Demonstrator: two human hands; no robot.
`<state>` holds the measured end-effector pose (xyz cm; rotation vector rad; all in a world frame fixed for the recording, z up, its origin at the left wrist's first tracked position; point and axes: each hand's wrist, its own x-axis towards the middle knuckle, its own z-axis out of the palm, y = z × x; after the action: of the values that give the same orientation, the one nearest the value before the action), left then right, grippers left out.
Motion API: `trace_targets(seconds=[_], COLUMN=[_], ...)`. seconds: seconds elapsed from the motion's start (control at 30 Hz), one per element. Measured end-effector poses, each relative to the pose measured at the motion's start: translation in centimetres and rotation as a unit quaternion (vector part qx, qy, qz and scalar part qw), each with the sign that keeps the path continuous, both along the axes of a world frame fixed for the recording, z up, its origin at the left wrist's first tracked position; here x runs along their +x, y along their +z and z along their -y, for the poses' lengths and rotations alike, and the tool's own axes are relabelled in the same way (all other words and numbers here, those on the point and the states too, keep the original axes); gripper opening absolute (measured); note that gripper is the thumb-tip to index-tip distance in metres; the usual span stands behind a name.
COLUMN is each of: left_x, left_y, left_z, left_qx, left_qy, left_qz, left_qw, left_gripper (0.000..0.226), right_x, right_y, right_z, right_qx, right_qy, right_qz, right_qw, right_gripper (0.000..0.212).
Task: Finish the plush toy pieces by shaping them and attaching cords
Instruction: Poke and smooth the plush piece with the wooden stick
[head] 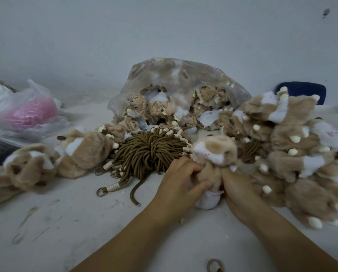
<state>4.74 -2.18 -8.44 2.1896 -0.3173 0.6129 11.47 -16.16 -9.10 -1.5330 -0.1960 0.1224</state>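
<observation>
A tan and white plush toy [213,152] stands on the white table [70,222] in front of me. My left hand [179,182] grips its body from the left, thumb across the fur. My right hand [237,190] holds it from the right, fingers curled round the lower body. The toy's white bottom end [208,201] shows between my hands. Just left lies a bundle of brown cords [146,152] with cream-wrapped ends and metal rings. One loose cord [123,183] trails toward me.
A clear bag [179,83] of unturned plush pieces sits behind. Shaped plush toys are heaped at the right [293,138] and lie at the left [46,160]. A plastic bag with something pink [30,112] is far left. A ring [215,265] lies near the front edge.
</observation>
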Motion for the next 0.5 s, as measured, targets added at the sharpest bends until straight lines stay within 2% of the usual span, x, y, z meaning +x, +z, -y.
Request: trace_targets(seconds=[0.13, 0.33, 0.43, 0.5], left_x=[0.3, 0.3, 0.3, 0.4], left_y=[-0.4, -0.4, -0.3, -0.4], left_z=[0.0, -0.3, -0.4, -0.5], left_qx=[0.003, -0.111, -0.154, -0.189], left_qy=[0.046, 0.106, 0.101, 0.081], left_qz=[-0.043, -0.051, -0.06, -0.078], left_qw=[0.998, 0.987, 0.981, 0.976], left_gripper=[0.018, 0.025, 0.026, 0.022], right_x=[0.3, 0.3, 0.3, 0.2], right_y=[-0.5, -0.3, 0.1, 0.4], right_z=[-0.1, -0.1, -0.2, -0.1], right_qx=[0.011, 0.113, 0.148, 0.17], right_qy=[0.006, 0.122, 0.129, 0.124], right_qz=[-0.002, -0.07, -0.098, -0.105], right_qw=[1.0, 0.984, 0.976, 0.972], right_gripper=[0.033, 0.035, 0.038, 0.047])
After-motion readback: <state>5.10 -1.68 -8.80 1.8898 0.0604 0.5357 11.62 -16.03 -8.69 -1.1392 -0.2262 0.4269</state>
